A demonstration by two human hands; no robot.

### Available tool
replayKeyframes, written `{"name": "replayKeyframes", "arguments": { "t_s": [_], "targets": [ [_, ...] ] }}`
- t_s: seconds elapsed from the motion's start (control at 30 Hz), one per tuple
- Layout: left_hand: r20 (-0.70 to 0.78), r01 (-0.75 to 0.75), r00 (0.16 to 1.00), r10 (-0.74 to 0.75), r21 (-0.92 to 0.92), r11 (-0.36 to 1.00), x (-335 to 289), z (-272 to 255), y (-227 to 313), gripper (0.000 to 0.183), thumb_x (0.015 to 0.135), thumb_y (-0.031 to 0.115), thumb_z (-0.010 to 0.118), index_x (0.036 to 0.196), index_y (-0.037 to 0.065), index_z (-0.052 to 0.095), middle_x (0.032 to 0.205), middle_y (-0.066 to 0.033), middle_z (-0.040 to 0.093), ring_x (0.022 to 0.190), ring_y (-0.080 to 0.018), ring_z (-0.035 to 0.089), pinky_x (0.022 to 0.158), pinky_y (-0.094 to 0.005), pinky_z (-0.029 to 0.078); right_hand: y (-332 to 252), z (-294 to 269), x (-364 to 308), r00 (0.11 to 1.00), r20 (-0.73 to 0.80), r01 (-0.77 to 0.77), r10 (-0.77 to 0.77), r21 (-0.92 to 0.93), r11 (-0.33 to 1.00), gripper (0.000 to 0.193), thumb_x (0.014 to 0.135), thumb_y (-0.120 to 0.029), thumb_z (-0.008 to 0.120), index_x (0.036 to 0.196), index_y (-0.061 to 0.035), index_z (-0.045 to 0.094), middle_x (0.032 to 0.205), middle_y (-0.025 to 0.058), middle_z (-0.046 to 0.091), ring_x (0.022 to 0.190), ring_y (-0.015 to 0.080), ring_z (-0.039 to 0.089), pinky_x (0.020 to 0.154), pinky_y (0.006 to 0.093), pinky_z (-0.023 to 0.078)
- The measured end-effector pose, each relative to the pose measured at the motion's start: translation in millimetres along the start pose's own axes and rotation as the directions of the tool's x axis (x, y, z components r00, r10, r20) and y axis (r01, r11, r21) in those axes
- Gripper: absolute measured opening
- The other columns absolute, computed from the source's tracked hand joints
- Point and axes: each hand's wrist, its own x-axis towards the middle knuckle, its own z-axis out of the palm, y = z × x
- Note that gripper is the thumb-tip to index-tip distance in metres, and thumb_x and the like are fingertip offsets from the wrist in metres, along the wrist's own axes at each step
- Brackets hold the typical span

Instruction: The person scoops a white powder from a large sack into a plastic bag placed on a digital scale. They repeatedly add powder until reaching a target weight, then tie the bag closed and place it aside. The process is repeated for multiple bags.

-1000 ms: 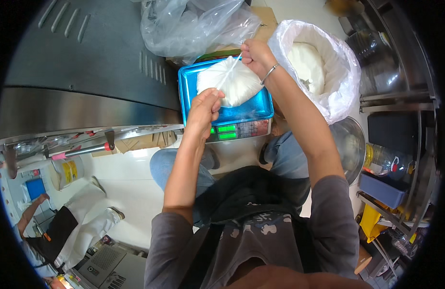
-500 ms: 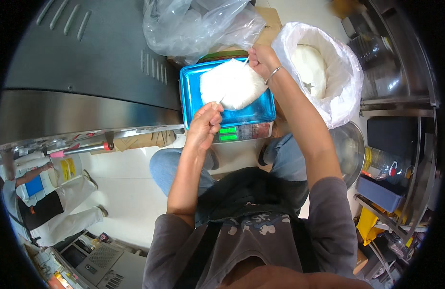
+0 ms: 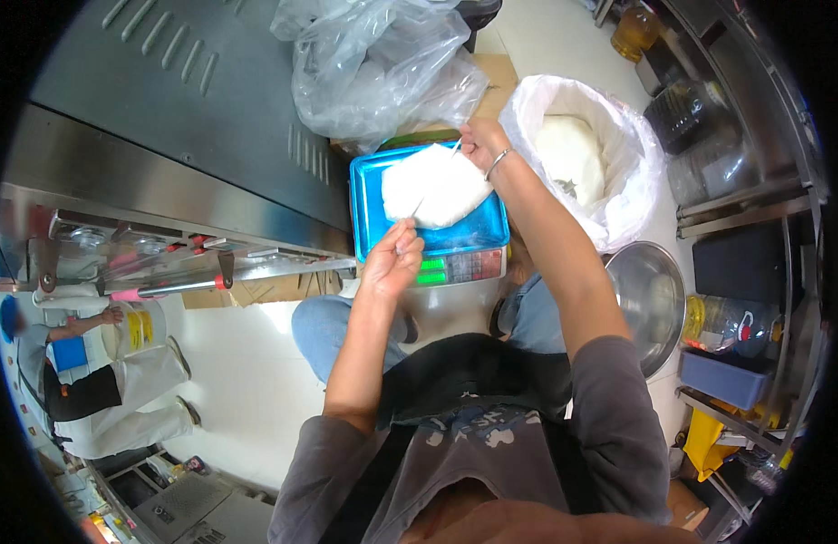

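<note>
A plastic bag full of something white point(image 3: 437, 186), so bright that its texture is lost, rests on a blue tray point(image 3: 480, 238). The tray sits on a digital scale point(image 3: 478, 267) with two green displays. My left hand point(image 3: 393, 260) is closed, pinching a thin strip of the bag at its near left side. At the far right corner, my right hand point(image 3: 484, 143) wears a bangle and pinches another strip of the bag. Both strips look pulled taut between my hands. To the right of my right hand stands an open white sack point(image 3: 632, 181) with white contents inside.
Crumpled clear plastic bags point(image 3: 373, 68) lie beyond the tray. A large metal appliance point(image 3: 165, 172) fills the left side. A steel bowl point(image 3: 650, 304) and metal shelving point(image 3: 754, 213) with bottles stand at right. Another person point(image 3: 92, 385) works at far left.
The whole view has shifted slightly, bringing more of the steel bowl into sight. Both hands keep their pinch on the bag, which stays on the tray.
</note>
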Motion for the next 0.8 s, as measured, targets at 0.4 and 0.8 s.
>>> {"name": "replayKeyframes", "arguments": {
  "t_s": [0.4,0.8],
  "targets": [
    [0.120,0.136,0.986,-0.116,-0.165,0.977,61,75,6,0.021,0.088,0.014,0.053,0.108,0.009,0.051,0.123,-0.0194,0.042,0.116,-0.0332,0.040,0.098,-0.0532,0.032,-37,0,-130,0.648,0.754,0.706,-0.111,-0.540,0.459,0.011,0.085,-0.013,0.045,0.090,-0.0042,0.050,0.071,0.0027,0.057,0.059,0.0079,0.048,0.052,0.0218,0.041],
    [-0.035,0.030,0.994,0.107,0.998,0.049,67,85,-8,0.014,0.074,0.025,0.061,0.076,0.013,0.068,0.075,0.0006,0.064,0.063,-0.0101,0.055,0.053,-0.0325,0.042,-7,-12,-60,0.872,0.314,0.074,0.376,-0.843,0.532,0.036,0.085,-0.035,0.057,0.071,-0.0021,0.060,0.066,0.0078,0.060,0.053,0.0152,0.057,0.045,0.0250,0.047]
  ]
}}
